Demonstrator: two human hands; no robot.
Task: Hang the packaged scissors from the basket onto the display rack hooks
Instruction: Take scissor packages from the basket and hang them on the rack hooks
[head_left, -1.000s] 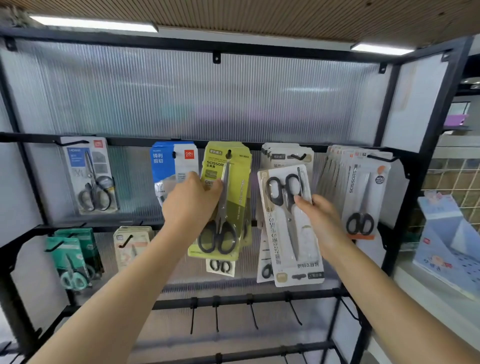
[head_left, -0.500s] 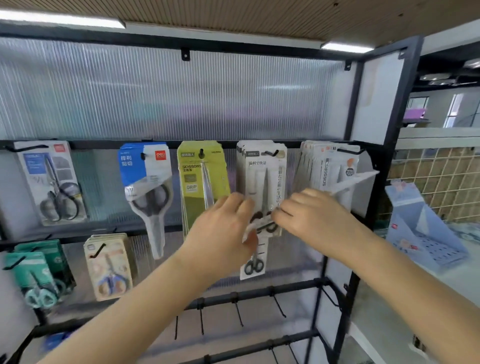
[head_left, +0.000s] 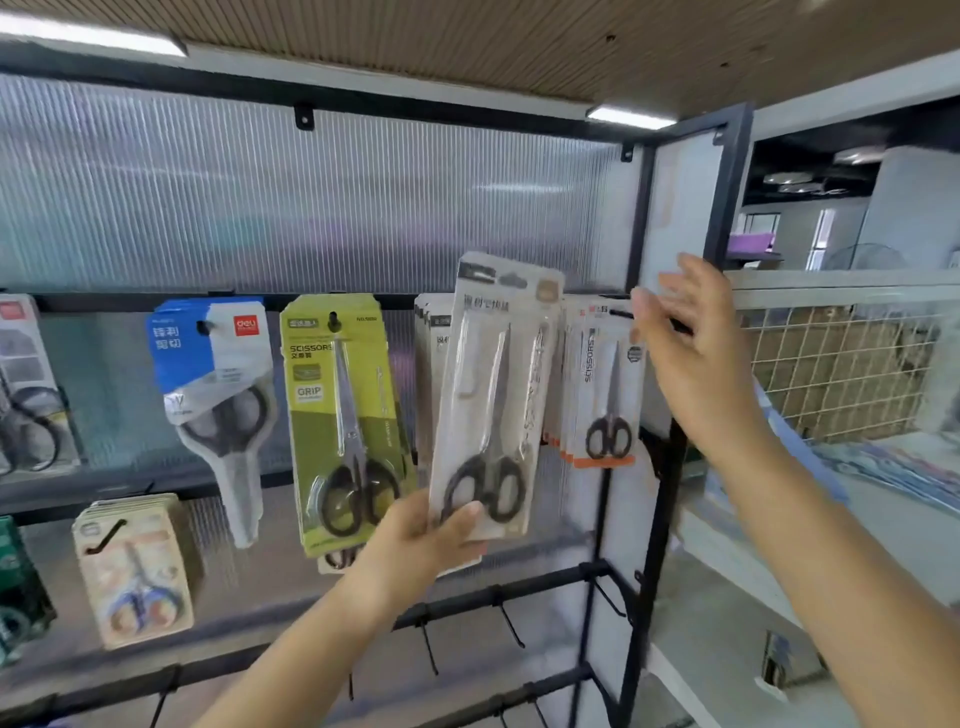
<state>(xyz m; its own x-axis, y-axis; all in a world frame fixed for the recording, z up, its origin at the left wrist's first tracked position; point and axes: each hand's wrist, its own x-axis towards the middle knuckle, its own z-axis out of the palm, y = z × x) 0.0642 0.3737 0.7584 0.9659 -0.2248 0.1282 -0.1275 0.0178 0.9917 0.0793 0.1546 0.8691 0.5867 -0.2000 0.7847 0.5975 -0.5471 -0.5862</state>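
Since half a second ago our left hand (head_left: 415, 545) has raised the grey scissors pack (head_left: 493, 395) upright, fingers pinching its bottom edge, right of the green scissors pack (head_left: 343, 415). Our right hand (head_left: 696, 358) lifts away further right, fingers loose, holding nothing.

Wire mesh panel (head_left: 841, 374) right of rack; ceiling light (head_left: 631, 117) on.
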